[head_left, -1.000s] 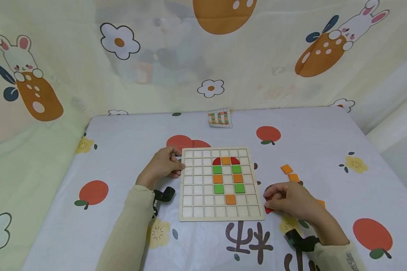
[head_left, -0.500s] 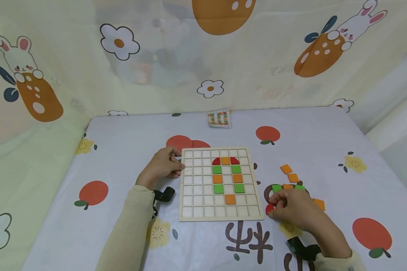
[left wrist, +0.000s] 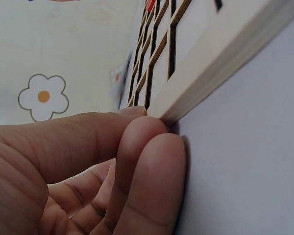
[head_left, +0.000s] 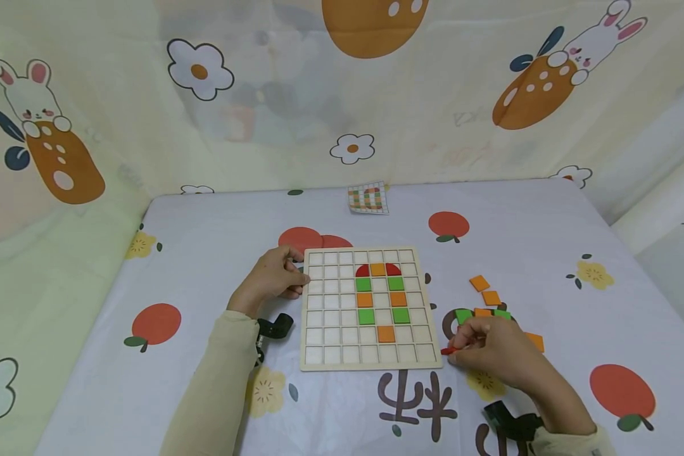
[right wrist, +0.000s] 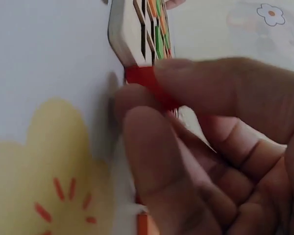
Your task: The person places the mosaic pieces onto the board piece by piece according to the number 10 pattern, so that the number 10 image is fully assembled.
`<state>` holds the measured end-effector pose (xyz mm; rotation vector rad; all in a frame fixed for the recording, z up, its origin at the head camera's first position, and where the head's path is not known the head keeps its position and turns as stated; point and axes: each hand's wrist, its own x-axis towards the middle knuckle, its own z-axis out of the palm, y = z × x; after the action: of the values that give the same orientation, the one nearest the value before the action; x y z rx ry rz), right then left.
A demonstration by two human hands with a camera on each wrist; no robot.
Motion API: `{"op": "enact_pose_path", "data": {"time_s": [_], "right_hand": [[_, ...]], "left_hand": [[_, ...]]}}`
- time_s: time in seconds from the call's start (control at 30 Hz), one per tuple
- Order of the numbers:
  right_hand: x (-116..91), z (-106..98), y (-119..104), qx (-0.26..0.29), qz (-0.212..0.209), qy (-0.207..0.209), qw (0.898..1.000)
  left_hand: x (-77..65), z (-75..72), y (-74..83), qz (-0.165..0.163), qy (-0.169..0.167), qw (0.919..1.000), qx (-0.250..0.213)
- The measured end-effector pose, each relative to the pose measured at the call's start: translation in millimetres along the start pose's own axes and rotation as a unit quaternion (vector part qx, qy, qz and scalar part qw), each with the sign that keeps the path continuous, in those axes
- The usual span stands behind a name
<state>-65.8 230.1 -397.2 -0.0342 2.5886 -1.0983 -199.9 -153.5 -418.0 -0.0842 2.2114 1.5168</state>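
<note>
A pale wooden grid board (head_left: 332,353) lies on the table with red, orange and green tiles set in some of its cells. The left hand (head_left: 269,280) holds the board's left edge; its thumb and fingers meet at the frame's corner in the left wrist view. Just off the board's lower right side, the right hand (head_left: 504,354) pinches a small red tile (right wrist: 141,76) between thumb and fingers. In the head view that tile (head_left: 448,350) shows as a thin red strip close to the frame. The fingers hide part of it.
Loose orange tiles (head_left: 479,283) and green tiles (head_left: 463,316) lie behind and beside the right hand, some partly covered by it. A small card with a coloured grid pattern (head_left: 368,198) sits at the back of the table. A printed cloth (head_left: 273,126) hangs behind.
The right hand has shifted slightly while picking up the red tile, which lay flatter half a second ago and now shows edge-on in its fingers. The left hand stays at the board.
</note>
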Motion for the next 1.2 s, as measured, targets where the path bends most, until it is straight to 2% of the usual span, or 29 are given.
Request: {"op": "enact_pose_path", "data": {"time_s": [0.23,0.43,0.63,0.73,0.87,1.0,1.2], "right_hand": [[2,1,4,0.072,-0.013,-0.003,0.997],[2,0,6,0.082,0.002,-0.009,0.997],[1,1,3,0.076,0.023,0.006,0.997],[2,3,0,0.065,0.009,0.026,0.998],[6,5,-6,0.069,-0.035,0.041,0.996],[12,10,-11,0.127,-0.04,0.008,0.991],[27,22,-19,0.253,-0.011,-0.045,0.966]], "left_hand": [[-0.7,-0.3,-0.1,-0.004,0.0,1.0,0.002],[-1.4,-0.4,0.4,0.0,0.0,1.0,0.002],[-2.0,-0.5,1.4,0.001,0.0,1.0,0.001],[-2.7,-0.6,1.6,0.0,0.001,1.0,0.001],[-2.7,-1.0,1.5,0.003,0.0,1.0,0.002],[-2.2,-1.0,1.8,0.004,0.0,1.0,0.005],[-0.9,0.0,1.4,0.004,0.002,0.9999,0.01]]}}
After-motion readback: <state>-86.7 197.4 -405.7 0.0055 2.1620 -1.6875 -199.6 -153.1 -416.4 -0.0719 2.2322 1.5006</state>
